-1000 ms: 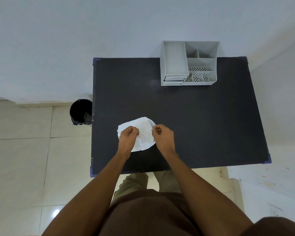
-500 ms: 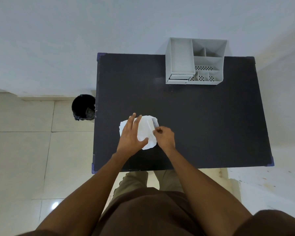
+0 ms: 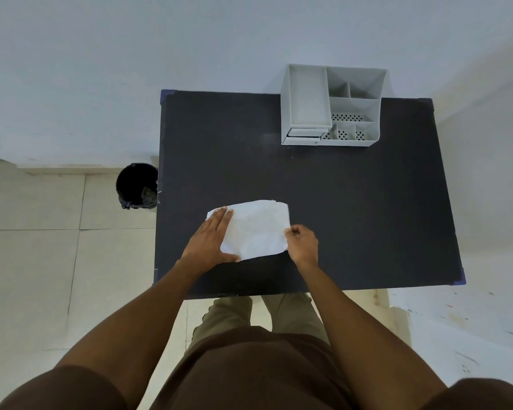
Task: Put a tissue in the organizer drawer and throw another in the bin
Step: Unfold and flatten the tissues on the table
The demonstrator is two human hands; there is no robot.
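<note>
A white tissue (image 3: 256, 229) lies spread out and creased on the black table (image 3: 353, 208), toward the near edge and left of the table's middle. The person's left hand (image 3: 212, 239) rests flat on the tissue's left end, fingers straight and together, thumb stretched along the near edge of the sheet, pressing it to the tabletop rather than gripping it. The right hand (image 3: 302, 244) is at the tissue's right edge with its fingers curled in, pinching that edge between thumb and forefinger. The grey organizer (image 3: 333, 105) stands well apart from the tissue, at the far edge of the table and right of its middle, against the pale wall; it has one long compartment on the left, smaller ones on the right with perforated floors, and a small drawer (image 3: 304, 134) low at its front left corner, which appears pushed in. The black bin (image 3: 137, 186) sits on the tiled floor just beside the table's left edge, lined with a dark bag. No brand, label or writing can be read on any of these things.
</note>
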